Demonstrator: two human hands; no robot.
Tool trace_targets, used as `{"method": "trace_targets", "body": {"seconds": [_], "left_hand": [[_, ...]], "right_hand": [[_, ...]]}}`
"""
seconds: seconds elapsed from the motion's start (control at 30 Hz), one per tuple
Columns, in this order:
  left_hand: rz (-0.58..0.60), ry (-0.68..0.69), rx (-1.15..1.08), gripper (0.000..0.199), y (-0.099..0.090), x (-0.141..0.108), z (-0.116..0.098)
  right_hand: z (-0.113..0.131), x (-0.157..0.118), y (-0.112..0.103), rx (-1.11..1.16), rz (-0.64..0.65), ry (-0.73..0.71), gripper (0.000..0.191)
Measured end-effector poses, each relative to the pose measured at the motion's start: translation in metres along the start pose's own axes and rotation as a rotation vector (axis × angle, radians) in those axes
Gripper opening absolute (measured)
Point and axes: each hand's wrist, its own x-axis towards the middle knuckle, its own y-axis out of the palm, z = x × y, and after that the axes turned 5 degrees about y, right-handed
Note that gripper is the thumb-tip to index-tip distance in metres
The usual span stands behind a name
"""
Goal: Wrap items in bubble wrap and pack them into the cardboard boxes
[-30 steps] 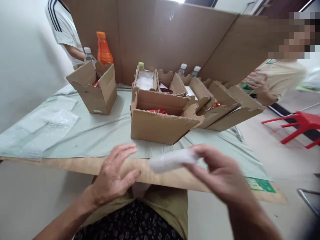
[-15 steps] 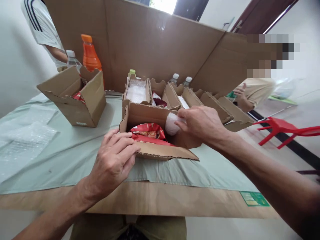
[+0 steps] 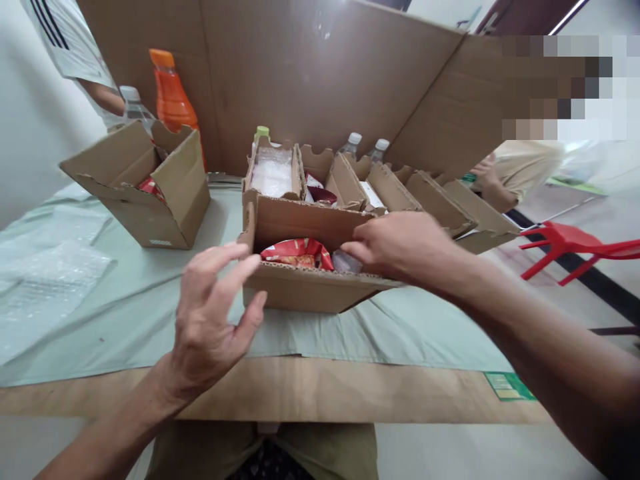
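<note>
An open cardboard box (image 3: 295, 288) stands at the middle of the cloth-covered table. Inside it lie a red snack packet (image 3: 299, 253) and, on its right, a whitish wrapped item (image 3: 346, 262). My right hand (image 3: 400, 247) reaches into the right end of the box, its fingers bent at the wrapped item; the fingertips are partly hidden, and whether they grip it cannot be made out. My left hand (image 3: 213, 303) is at the box's left front corner, fingers spread and holding nothing.
More cardboard boxes (image 3: 347, 183) stand behind, with bottles (image 3: 383, 147) beyond. Another box (image 3: 173, 213) and an orange bottle (image 3: 173, 100) are at left, near bubble wrap (image 3: 55, 280). A large cardboard panel (image 3: 300, 80) rises behind. Two people and a red chair (image 3: 570, 243) are in view.
My right hand has lowered the wrapped item into the box. My left hand has let go of the front flap and opened. That flap now stands more upright.
</note>
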Motion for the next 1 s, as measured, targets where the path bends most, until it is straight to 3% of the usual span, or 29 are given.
{"method": "trace_targets", "body": {"seconds": [0.1,0.17,0.23,0.33,0.43,0.5,0.6,0.7,0.77,0.83,0.93,1.0], "left_hand": [[-0.058,-0.211,-0.029,0.064,-0.005,-0.018,0.004],[0.014,-0.405,-0.134,0.063,-0.002,-0.031,0.01],[0.124,-0.588,-0.286,0.068,0.009,-0.038,0.014],[0.202,-0.714,-0.513,0.077,0.032,-0.036,0.015],[0.199,-0.737,-0.64,0.076,0.043,-0.037,0.002],[0.195,-0.759,-0.649,0.07,0.035,-0.052,-0.012],[0.184,-0.817,-0.559,0.056,0.001,-0.092,-0.032],[0.085,-0.835,-0.461,0.061,-0.043,-0.116,-0.037],[-0.002,-0.836,-0.413,0.063,-0.066,-0.104,-0.03],[-0.089,-0.761,-0.365,0.068,-0.075,-0.077,-0.021],[-0.14,-0.634,-0.341,0.076,-0.065,-0.045,-0.018],[-0.132,-0.592,-0.31,0.077,-0.049,-0.045,-0.026]], "right_hand": [[-0.034,-0.055,-0.019,0.143,-0.298,0.163,0.037],[-0.049,-0.09,-0.009,0.321,-0.441,0.282,0.039],[-0.05,-0.11,0.017,0.602,-0.383,0.312,0.036],[-0.029,-0.109,0.066,0.925,-0.199,0.229,0.046],[0.001,-0.099,0.097,1.135,-0.219,0.213,0.044],[0.018,-0.106,0.102,1.139,-0.283,0.261,0.04],[0.042,-0.133,0.09,1.098,-0.347,0.232,0.034],[0.07,-0.143,0.066,1.115,-0.344,0.103,0.035],[0.087,-0.127,0.05,1.162,-0.312,0.016,0.039],[0.096,-0.103,0.038,1.226,-0.309,-0.026,0.039],[0.094,-0.082,0.036,1.271,-0.38,0.015,0.029],[0.086,-0.088,0.046,1.252,-0.433,0.09,0.027]]}}
